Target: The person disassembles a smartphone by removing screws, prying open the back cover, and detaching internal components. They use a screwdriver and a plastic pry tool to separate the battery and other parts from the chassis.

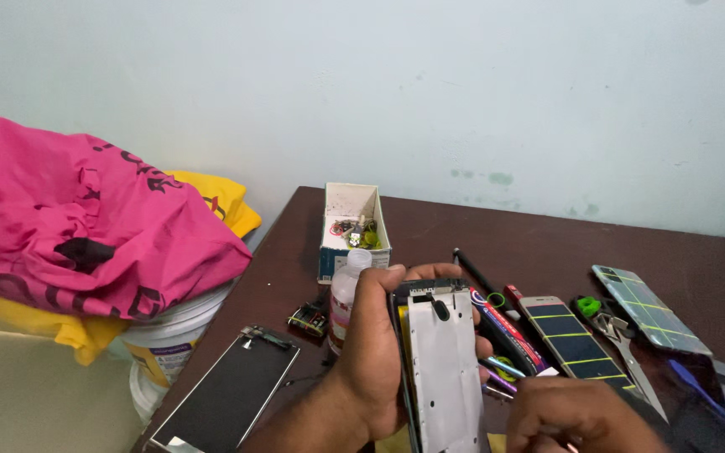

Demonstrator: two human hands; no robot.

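Nearest the camera, at the lower edge, the right hand (576,417) sits curled into a loose fist just right of the work; a thin tool seems to poke from under it, but whether the fingers actually pinch it I cannot tell. Just beyond, the left hand (379,344) is clamped around an opened phone body (445,369), fingers wrapped over its top edge and thumb along the left side, holding it upright and tilted toward the viewer. The phone shows a bare grey-white inner frame with a dark hole near the top, so the screen is already off and the inside exposed; nothing looks refitted yet, and I judge the job to be mid-disassembly or mid-repair, with reassembly left.

Left of the wrist, a detached dark screen panel (232,394) lies flat on the brown table (547,239), well apart from the phone. Right of the phone lie coloured pens and small tools (505,331), then 2 phones with yellow-lined backs (576,340) and (650,309), with metal tweezers (627,352) between them. Behind the left hand stands a small clear bottle (346,294), beside a small dark part (308,319). Farther back, an open white cardboard box (354,226) holds small parts. Off the table's left edge, pink and yellow cloth (86,226) drapes over a white bucket (169,344).
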